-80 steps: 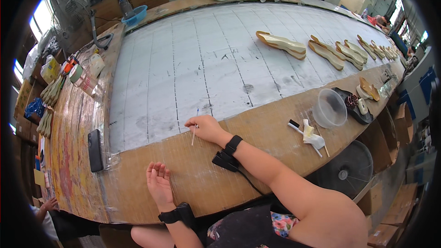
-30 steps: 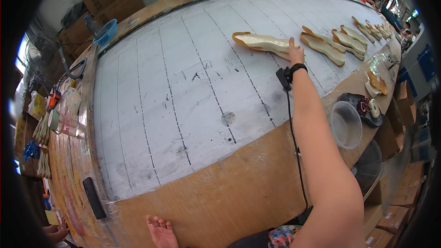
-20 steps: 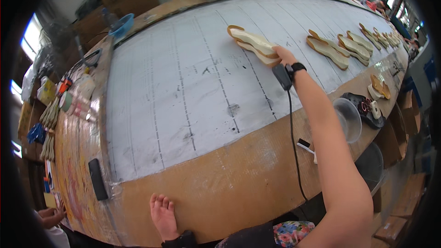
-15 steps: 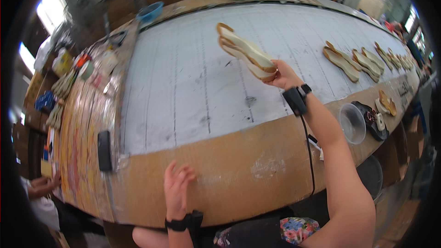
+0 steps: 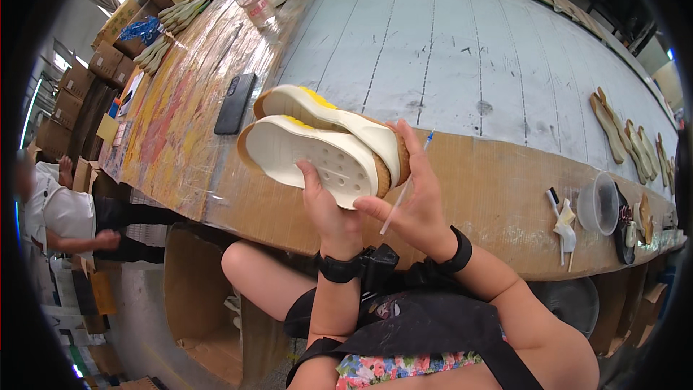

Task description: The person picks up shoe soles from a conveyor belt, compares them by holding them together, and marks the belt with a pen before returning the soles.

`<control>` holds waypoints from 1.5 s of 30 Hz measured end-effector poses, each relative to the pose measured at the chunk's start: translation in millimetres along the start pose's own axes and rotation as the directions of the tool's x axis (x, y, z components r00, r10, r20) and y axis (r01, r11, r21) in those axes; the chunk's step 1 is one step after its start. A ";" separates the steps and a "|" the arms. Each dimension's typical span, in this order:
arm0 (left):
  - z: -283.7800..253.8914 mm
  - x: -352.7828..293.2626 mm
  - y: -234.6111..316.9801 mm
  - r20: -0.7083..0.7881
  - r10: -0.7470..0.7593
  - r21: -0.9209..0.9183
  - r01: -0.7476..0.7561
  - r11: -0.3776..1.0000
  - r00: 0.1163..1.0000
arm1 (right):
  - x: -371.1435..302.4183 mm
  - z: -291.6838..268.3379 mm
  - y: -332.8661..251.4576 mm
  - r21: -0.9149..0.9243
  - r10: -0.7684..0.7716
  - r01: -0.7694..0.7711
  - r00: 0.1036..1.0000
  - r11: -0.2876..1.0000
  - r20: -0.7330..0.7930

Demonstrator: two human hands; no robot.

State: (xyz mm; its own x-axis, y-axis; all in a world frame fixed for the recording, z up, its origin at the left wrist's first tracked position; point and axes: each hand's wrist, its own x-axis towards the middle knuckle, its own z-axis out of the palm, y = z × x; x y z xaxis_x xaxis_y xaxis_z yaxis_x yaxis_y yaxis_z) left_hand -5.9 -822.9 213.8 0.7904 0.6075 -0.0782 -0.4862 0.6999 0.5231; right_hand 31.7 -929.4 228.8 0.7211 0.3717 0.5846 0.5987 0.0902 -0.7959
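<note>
In front of me I hold a pair of shoe soles (image 5: 307, 150), cream-white on the upward face, with tan cork-like edges, small round holes and yellow patches. They lie side by side, one partly over the other. My left hand (image 5: 330, 211) grips the nearer sole, thumb on its upper face, the other fingers hidden underneath. My right hand (image 5: 421, 206) wraps round the ends at the right, its thumb at the near edge. A thin translucent stick with a blue tip (image 5: 404, 191) lies across my right palm; how it is held is unclear.
A black phone (image 5: 236, 104) lies left of the soles, beyond it a clear jar (image 5: 254, 3). More soles (image 5: 635, 146) rest on the white marked sheet (image 5: 404, 43). A plastic tub (image 5: 598, 204) stands at right. A person (image 5: 65, 206) is at far left.
My right hand has brought the soles from over the white sheet back toward me. My left hand, empty before, now grips them too. The view has swung left and down.
</note>
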 end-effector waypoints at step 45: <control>-6.2 -74.0 13.8 0.404 0.027 0.777 -0.359 0.517 0.914 | -29.8 -36.3 15.3 0.629 0.614 -0.773 0.536 0.080 0.580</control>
State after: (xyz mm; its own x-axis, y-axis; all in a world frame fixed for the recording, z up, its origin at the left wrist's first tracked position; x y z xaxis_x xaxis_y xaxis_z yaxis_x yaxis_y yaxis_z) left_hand -73.4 -855.9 221.5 0.8602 0.4225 0.2855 -0.2453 -0.1479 0.9581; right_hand 32.0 -972.7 204.9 0.5515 0.7905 -0.2664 -0.7287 0.3011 -0.6151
